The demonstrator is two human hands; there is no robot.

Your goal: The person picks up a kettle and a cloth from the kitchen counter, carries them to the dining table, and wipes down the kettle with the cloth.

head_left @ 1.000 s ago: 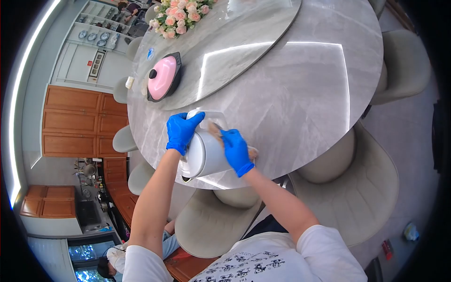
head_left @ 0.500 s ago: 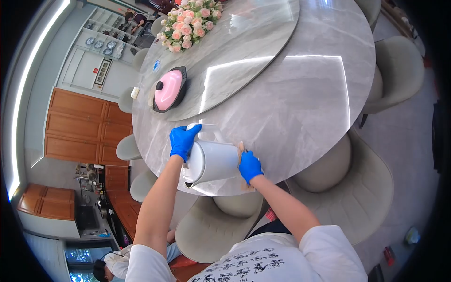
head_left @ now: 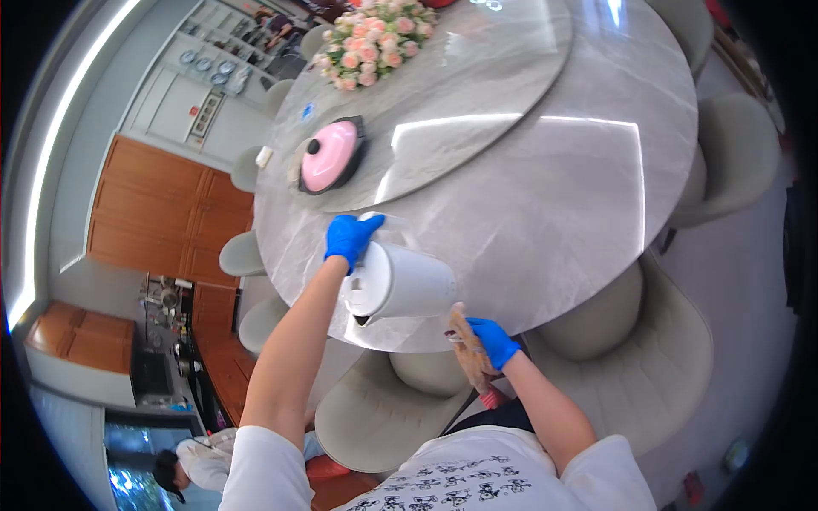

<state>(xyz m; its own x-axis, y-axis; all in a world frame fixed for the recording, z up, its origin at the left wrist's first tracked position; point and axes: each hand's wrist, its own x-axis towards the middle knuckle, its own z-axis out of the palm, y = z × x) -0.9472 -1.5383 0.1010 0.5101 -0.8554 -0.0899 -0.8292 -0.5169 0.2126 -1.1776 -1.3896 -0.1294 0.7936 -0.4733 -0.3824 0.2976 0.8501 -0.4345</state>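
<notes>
A white electric kettle (head_left: 413, 283) is tilted on its side over the near edge of the marble table (head_left: 554, 221), its lid and dark spout turned toward the left. My left hand (head_left: 351, 240), in a blue glove, is closed on the kettle's handle near the lid. My right hand (head_left: 492, 341), also blue-gloved, grips a brown cloth (head_left: 469, 342). The cloth hangs just past the table edge, close to the kettle's base but apart from it.
A pink-lidded pot (head_left: 331, 157) and a bunch of pink roses (head_left: 375, 43) stand on the round turntable (head_left: 477, 111). Grey chairs (head_left: 613, 366) ring the table. Another person (head_left: 200, 464) is at the lower left.
My right hand has drawn the cloth down and away from the kettle's base. My left hand still holds the kettle, and the whole view has shifted slightly.
</notes>
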